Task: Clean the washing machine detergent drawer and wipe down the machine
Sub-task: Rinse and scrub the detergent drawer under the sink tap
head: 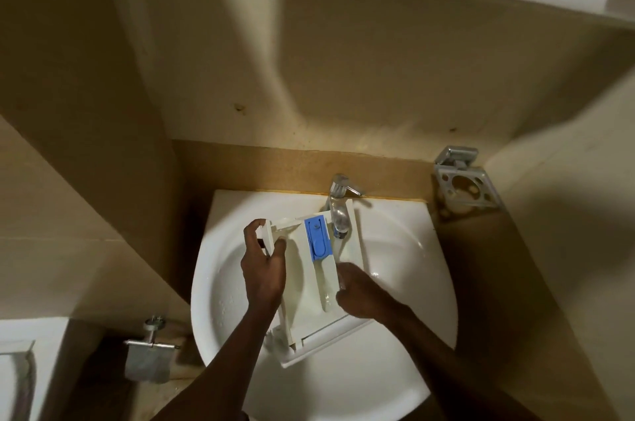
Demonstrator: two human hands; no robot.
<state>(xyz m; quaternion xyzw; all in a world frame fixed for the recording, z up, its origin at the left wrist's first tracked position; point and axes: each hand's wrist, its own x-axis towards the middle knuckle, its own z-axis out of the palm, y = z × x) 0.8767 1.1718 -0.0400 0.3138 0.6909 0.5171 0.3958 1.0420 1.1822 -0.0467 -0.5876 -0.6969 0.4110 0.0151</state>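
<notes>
Over the sink (405,248), the drawer (309,286) lies with its long axis running near to far, front panel at the near end, far end tucked under the tap (338,204). Water falls into the right-hand channel, just beyond the right hand (359,293) and just right of the blue insert (318,240). The left hand (263,269) has its grip closed round the drawer's far-left corner, thumb inside, fingers outside. The right hand's fingers curl into or over the right wall. Blur hides whether that grip pinches the wall or only rubs inside, so I cannot tell. This hand is the nearer one to the stream, so the channel it touches is likely the one being rinsed. A small mark sits on the insert, too small to read, and no other writing shows.
</notes>
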